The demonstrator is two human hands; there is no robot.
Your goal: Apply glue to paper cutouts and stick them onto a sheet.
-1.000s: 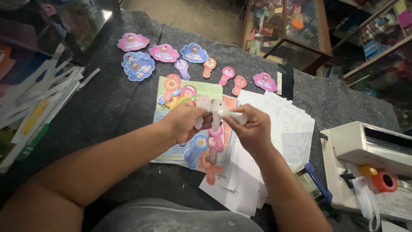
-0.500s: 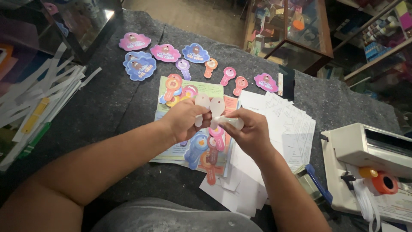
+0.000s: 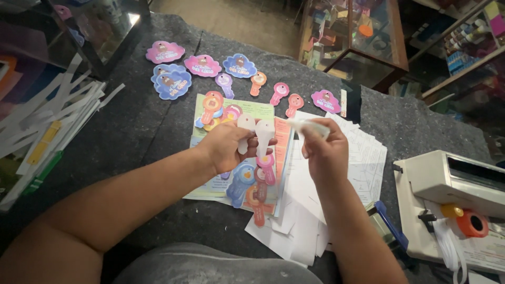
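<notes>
Two white, key-shaped paper cutouts (image 3: 256, 132) are pinched blank side up in the left hand (image 3: 227, 147), lifted clear of the desk so their backs face the right hand (image 3: 323, 150). That hand is closed around a small white tube (image 3: 311, 126), held just beside them. Below both hands lies a colourful printed sheet (image 3: 239, 152) strewn with more pink and blue key shapes.

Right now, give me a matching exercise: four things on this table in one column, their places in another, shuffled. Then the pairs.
Things
1. white key-shaped cutouts
2. white scrap
3. cloud-shaped cutouts
4. orange tape roll

Places
A. on the white machine at the right
B. in the left hand
C. far side of the grey cloth
D. in the right hand

Pairs: 1-B, 2-D, 3-C, 4-A
</notes>
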